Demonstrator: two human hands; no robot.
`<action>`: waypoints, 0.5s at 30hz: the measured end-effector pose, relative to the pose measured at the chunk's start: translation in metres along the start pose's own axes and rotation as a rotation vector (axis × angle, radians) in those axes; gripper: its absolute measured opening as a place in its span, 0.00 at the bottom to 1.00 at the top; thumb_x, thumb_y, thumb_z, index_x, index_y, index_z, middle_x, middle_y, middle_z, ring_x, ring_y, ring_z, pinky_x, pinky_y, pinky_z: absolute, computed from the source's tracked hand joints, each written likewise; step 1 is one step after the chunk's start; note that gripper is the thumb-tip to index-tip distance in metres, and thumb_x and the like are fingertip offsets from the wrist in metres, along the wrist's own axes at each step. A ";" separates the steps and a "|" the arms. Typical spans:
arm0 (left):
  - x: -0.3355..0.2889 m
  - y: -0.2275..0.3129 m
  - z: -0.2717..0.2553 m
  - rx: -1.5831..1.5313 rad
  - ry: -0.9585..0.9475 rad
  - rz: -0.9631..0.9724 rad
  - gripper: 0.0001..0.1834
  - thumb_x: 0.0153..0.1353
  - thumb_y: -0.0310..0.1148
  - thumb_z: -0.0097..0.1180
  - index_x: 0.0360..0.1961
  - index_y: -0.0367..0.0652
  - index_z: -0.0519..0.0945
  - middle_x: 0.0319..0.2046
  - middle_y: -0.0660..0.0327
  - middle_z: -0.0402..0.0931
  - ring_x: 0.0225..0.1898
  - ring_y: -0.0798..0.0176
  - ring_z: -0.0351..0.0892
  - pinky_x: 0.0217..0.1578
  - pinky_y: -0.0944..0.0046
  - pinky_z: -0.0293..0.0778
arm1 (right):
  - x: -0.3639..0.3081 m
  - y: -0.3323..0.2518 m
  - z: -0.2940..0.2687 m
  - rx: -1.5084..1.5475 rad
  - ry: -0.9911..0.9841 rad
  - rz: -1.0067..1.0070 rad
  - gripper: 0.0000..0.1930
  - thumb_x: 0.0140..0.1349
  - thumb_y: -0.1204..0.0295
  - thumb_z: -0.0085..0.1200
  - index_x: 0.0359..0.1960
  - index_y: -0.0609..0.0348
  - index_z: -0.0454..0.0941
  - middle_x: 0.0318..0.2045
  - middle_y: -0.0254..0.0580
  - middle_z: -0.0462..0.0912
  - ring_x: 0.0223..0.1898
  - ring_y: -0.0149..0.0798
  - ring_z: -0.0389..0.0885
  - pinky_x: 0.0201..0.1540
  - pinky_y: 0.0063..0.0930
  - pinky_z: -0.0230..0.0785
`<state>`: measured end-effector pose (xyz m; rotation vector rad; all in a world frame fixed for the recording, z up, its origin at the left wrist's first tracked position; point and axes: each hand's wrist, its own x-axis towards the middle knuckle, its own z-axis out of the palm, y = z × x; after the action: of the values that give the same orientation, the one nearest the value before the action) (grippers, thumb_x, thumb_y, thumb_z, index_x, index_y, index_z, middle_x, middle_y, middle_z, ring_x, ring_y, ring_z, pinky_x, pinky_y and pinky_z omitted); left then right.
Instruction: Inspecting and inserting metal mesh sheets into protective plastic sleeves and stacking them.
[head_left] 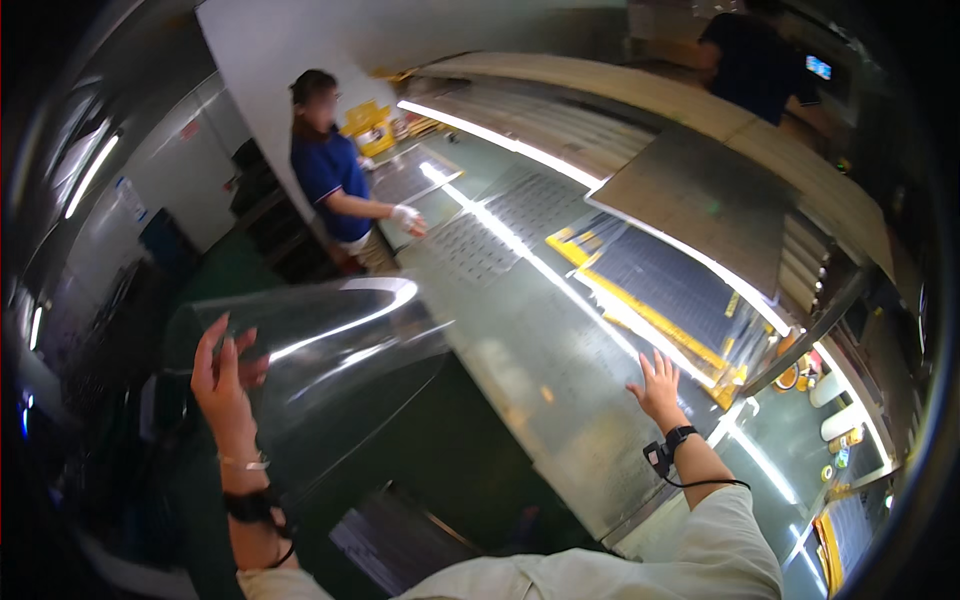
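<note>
From the head camera I saw my left hand (222, 372) raised at the left, fingers pinched on the edge of a large clear plastic sheet (330, 350). The sheet curved up off the worktable (560, 400) and bowed over the dark gap beside it, glare streaking along its bend. My right hand (657, 388) lay spread and flat on the table's glossy surface, gripping nothing.

I judged the sheet light and very floppy, slick on both faces, and prone to creasing if bent sharply. A grip at one edge looked weak; two well-separated holds along the edge would have suited it better.

Farther along the table lay a dark panel with yellow borders (665, 290). A person in a blue shirt (330, 175) stood at the far end, one gloved hand on the table. Another person (760, 60) stood at the top right.
</note>
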<state>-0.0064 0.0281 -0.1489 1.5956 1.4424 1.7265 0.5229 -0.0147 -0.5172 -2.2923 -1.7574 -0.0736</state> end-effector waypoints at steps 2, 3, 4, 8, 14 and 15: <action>-0.007 0.017 -0.005 -0.124 0.073 -0.014 0.16 0.63 0.34 0.45 0.51 0.44 0.69 0.38 0.55 0.77 0.26 0.66 0.80 0.21 0.77 0.69 | 0.005 -0.045 -0.011 0.437 -0.202 -0.028 0.37 0.52 0.45 0.50 0.61 0.49 0.57 0.63 0.49 0.53 0.62 0.54 0.52 0.56 0.54 0.52; -0.009 0.016 -0.010 -0.193 0.100 -0.016 0.16 0.62 0.35 0.46 0.51 0.45 0.69 0.39 0.55 0.77 0.26 0.65 0.80 0.22 0.76 0.69 | -0.004 -0.071 -0.017 0.842 -0.388 -0.021 0.37 0.53 0.44 0.49 0.60 0.51 0.57 0.62 0.48 0.55 0.61 0.52 0.55 0.55 0.51 0.56; -0.014 0.016 -0.021 -0.256 0.138 -0.008 0.16 0.62 0.36 0.46 0.51 0.45 0.69 0.39 0.55 0.77 0.27 0.65 0.80 0.22 0.76 0.70 | -0.020 -0.108 -0.029 1.117 -0.581 0.097 0.38 0.54 0.44 0.48 0.61 0.52 0.56 0.61 0.49 0.56 0.60 0.52 0.56 0.54 0.49 0.58; -0.040 -0.006 -0.052 -0.387 0.228 -0.044 0.17 0.62 0.36 0.48 0.51 0.45 0.67 0.42 0.55 0.75 0.29 0.64 0.80 0.23 0.75 0.72 | -0.067 -0.210 -0.047 2.052 -1.000 0.380 0.37 0.58 0.45 0.42 0.63 0.55 0.48 0.56 0.53 0.63 0.57 0.49 0.62 0.53 0.46 0.62; -0.117 -0.079 -0.087 -0.574 0.463 -0.330 0.12 0.61 0.35 0.48 0.45 0.45 0.68 0.40 0.56 0.76 0.30 0.60 0.80 0.24 0.73 0.74 | -0.065 -0.246 -0.141 2.217 -0.663 0.056 0.17 0.64 0.61 0.41 0.47 0.59 0.69 0.35 0.47 0.80 0.31 0.35 0.80 0.32 0.24 0.73; -0.133 -0.090 -0.095 -0.576 0.513 -0.400 0.10 0.61 0.33 0.47 0.44 0.45 0.69 0.39 0.55 0.76 0.30 0.59 0.80 0.24 0.72 0.75 | -0.064 -0.247 -0.157 2.061 -0.638 -0.010 0.15 0.64 0.64 0.42 0.46 0.60 0.68 0.34 0.47 0.80 0.29 0.34 0.80 0.29 0.22 0.72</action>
<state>-0.0858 -0.0838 -0.2758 0.5504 1.1850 2.1131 0.2867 -0.0519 -0.3366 -0.6351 -0.8055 1.6480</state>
